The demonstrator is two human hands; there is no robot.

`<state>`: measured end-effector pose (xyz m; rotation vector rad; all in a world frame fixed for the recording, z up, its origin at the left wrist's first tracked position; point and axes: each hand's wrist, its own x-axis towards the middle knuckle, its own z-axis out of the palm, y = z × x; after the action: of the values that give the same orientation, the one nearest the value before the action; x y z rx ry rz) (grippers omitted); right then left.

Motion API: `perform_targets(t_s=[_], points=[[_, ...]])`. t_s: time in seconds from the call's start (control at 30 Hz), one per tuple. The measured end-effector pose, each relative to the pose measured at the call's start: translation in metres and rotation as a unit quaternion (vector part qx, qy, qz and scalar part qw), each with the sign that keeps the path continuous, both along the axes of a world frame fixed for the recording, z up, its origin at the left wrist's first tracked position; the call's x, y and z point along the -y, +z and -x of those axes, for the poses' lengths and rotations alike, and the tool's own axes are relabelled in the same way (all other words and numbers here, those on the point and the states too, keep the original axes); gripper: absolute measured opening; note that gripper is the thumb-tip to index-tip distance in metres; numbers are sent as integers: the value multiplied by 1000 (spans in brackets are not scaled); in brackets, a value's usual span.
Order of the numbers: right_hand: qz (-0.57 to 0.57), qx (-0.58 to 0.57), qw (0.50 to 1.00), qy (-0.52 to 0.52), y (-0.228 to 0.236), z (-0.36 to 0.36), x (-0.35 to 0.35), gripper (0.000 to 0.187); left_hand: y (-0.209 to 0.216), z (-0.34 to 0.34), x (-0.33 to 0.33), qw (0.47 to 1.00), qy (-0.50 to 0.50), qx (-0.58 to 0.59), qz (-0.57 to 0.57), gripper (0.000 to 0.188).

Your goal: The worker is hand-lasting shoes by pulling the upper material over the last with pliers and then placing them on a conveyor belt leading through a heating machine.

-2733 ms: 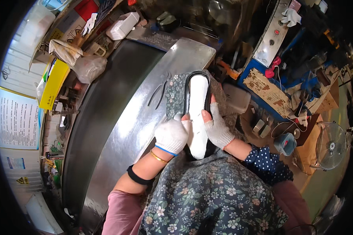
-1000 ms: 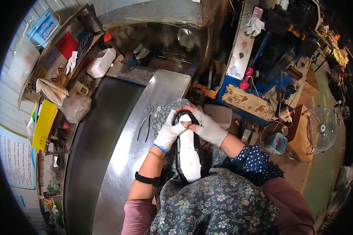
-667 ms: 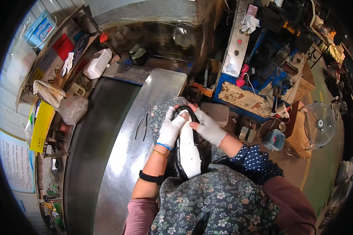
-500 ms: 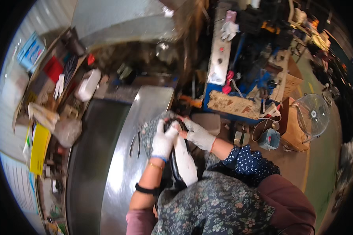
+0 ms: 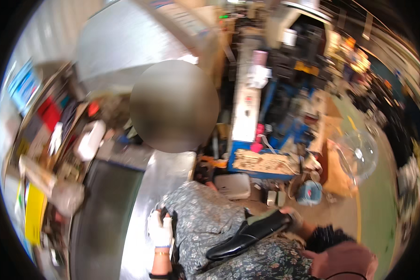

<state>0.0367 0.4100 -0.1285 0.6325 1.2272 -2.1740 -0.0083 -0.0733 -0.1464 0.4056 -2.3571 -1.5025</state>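
Gripped at the heel end by my right hand (image 5: pixel 294 220), a glossy black shoe (image 5: pixel 247 240) lies sole down across my floral apron (image 5: pixel 191 224) at 5 o'clock, toe toward 8, the lap probably steadying it and the cloth likely sparing its shine. My gloved left hand (image 5: pixel 159 231) is at 7 o'clock, by the edge of the metal bench (image 5: pixel 168 175), apart from the shoe; whether its fingers hold anything, I cannot tell. A greenish form (image 5: pixel 261 217) fills the shoe's mouth, perhaps keeping its shape. A pale tray (image 5: pixel 233 184) sits at 5 o'clock beyond my lap, a light-blue pail (image 5: pixel 309 192) at 4; blur hides their contents, as it does those of the cloudy plastic bag (image 5: pixel 66 197) at 8.
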Motion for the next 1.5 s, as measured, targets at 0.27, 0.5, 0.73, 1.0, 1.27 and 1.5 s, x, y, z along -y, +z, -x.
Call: perform_targets(t_s=[0.27, 0.5, 0.73, 1.0, 1.27, 1.5], points=[[193, -142, 971, 23, 92, 146, 182, 50, -35, -29, 37, 919, 16, 56, 389, 48], [-437, -469, 760, 106, 69, 295, 380, 45, -41, -23, 25, 913, 10, 71, 401, 47], [-70, -598, 505, 618, 84, 101, 339, 24, -38, -29, 31, 913, 19, 84, 399, 42], [-104, -704, 572, 409, 25, 34, 271, 16, -16, -26, 26, 906, 24, 43, 421, 39], [-100, -706, 569, 410, 23, 29, 262, 21, -21, -24, 19, 906, 13, -44, 420, 38], [-67, -687, 584, 428, 42, 37, 250, 20, -42, -38, 28, 898, 2, -17, 439, 39]])
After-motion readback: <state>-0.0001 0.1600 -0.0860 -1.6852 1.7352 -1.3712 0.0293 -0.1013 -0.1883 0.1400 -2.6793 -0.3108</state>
